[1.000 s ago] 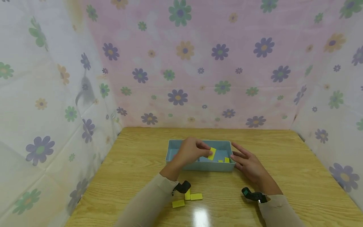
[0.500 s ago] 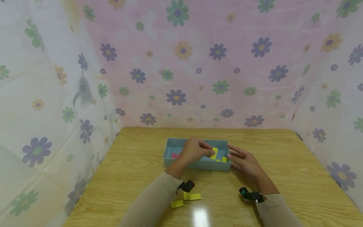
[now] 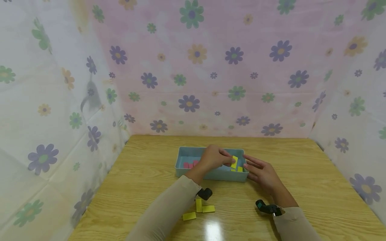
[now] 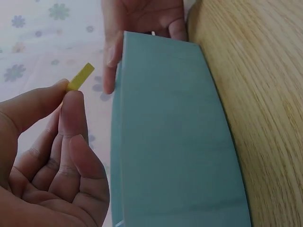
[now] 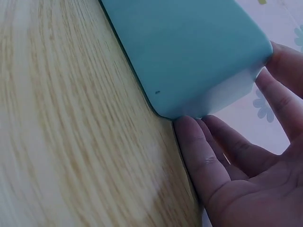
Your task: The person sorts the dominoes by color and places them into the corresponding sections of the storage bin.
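Observation:
My left hand (image 3: 212, 157) pinches a yellow block (image 3: 234, 162) between thumb and fingertip, above the right part of a blue-green box (image 3: 223, 176). In the left wrist view the flat block (image 4: 81, 77) juts from the fingertips, higher than the box's side wall (image 4: 175, 132). My right hand (image 3: 265, 174) touches the box's right end with its fingers fairly straight. The right wrist view has those fingers (image 5: 194, 142) against the box's end wall. Inside the box, yellow blocks (image 3: 240, 169) lie at the right and pink blocks (image 3: 191, 165) at the left. My left hand hides part of the interior.
Three yellow blocks (image 3: 199, 205) lie on the wooden table (image 3: 144, 194) in front of the box, near my left forearm. Flowered cloth (image 3: 211, 67) stands behind the table and at both sides. Each wrist carries a black camera mount (image 3: 205, 193).
My left hand has moved rightward with the yellow block, nearer the box's right end. More of the pink blocks shows now. My right hand stays at the box's end.

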Available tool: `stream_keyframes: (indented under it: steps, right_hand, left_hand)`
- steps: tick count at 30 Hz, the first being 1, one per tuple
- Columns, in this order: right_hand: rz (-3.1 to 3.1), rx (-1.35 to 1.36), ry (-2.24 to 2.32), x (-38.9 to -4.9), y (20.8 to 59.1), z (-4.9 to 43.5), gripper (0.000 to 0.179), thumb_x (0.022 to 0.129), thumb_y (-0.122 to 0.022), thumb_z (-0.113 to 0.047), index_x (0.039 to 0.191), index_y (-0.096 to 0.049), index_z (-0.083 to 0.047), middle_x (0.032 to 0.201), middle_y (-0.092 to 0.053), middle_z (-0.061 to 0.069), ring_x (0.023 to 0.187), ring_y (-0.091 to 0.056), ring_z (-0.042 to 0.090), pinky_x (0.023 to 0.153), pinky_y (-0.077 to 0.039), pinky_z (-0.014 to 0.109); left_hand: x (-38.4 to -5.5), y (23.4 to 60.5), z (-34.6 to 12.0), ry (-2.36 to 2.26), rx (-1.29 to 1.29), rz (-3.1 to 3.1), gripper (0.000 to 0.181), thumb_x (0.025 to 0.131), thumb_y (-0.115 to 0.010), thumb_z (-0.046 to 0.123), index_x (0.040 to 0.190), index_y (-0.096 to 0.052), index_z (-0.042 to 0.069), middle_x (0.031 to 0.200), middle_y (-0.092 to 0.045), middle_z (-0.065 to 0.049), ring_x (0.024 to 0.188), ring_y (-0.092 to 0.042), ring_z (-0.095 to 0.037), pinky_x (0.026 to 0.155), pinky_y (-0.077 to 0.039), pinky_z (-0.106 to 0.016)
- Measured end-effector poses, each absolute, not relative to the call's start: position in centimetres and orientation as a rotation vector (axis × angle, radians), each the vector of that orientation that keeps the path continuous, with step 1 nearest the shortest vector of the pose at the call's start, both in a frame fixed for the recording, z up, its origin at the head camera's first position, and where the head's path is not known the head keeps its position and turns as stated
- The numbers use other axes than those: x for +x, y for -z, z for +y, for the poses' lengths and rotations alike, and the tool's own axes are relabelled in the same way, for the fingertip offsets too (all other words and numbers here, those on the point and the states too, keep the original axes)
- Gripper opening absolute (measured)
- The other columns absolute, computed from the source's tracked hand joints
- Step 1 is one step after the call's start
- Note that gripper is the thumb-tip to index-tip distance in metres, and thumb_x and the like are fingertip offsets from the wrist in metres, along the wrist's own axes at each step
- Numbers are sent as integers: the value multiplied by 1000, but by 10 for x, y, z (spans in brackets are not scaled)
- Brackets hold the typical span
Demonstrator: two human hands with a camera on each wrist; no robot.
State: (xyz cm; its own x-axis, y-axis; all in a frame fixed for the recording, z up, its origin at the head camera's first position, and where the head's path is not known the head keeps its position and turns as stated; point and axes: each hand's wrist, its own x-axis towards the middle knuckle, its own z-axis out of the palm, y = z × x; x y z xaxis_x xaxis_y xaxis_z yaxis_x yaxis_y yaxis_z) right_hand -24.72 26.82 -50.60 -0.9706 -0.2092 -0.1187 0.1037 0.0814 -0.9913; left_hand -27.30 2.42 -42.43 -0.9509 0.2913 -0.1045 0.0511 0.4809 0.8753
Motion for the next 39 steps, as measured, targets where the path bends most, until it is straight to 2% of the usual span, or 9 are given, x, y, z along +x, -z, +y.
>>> stream_keyframes:
  steps: [11,18,22,25,32,39]
  right_hand:
    - [2099,-102,2003,-250,508,269,63,101,-67,-41,158,-46,-23,162,-40,17,129,-61,9,99,-58,31]
    - [2096,-101,2004,-252,511,270,63,102,-67,-40,159,-45,-23,163,-39,17,125,-62,4,99,-58,29]
    - [2096,-108,2011,-252,512,270,64,102,-67,-40,159,-44,-23,163,-38,18,123,-63,2,98,-58,29]
    - [2085,-111,2018,-252,513,271,65,101,-67,-40,159,-44,-22,163,-38,19,122,-63,3,98,-58,30]
    - [2080,-139,2011,-251,513,271,65,102,-66,-41,160,-43,-22,164,-35,17,124,-61,1,99,-58,29]
    - [2085,-131,2006,-251,512,273,65,102,-66,-41,159,-44,-23,165,-35,17,125,-60,1,100,-57,30]
  left_hand:
    - [-279,424,39,-1499,198,2433,11,84,-89,28,78,-82,22,69,-76,5,87,-78,-23,87,-62,-49]
    - [-281,420,42,-1473,133,2440,13,84,-88,29,76,-82,22,69,-76,5,82,-76,-15,89,-61,-48]
    - [-284,420,44,-1553,81,2369,13,84,-89,27,77,-81,20,71,-77,3,88,-78,-22,92,-60,-50]
    - [-286,422,46,-1622,51,2302,11,83,-90,24,78,-81,18,73,-77,1,86,-78,-23,93,-60,-52]
    - [-286,423,52,-1650,-18,2284,13,83,-89,21,76,-81,15,72,-77,-1,77,-76,-16,93,-60,-52]
    - [-287,420,57,-1661,-50,2270,15,84,-88,19,74,-79,12,71,-77,-3,87,-79,-25,93,-60,-52]
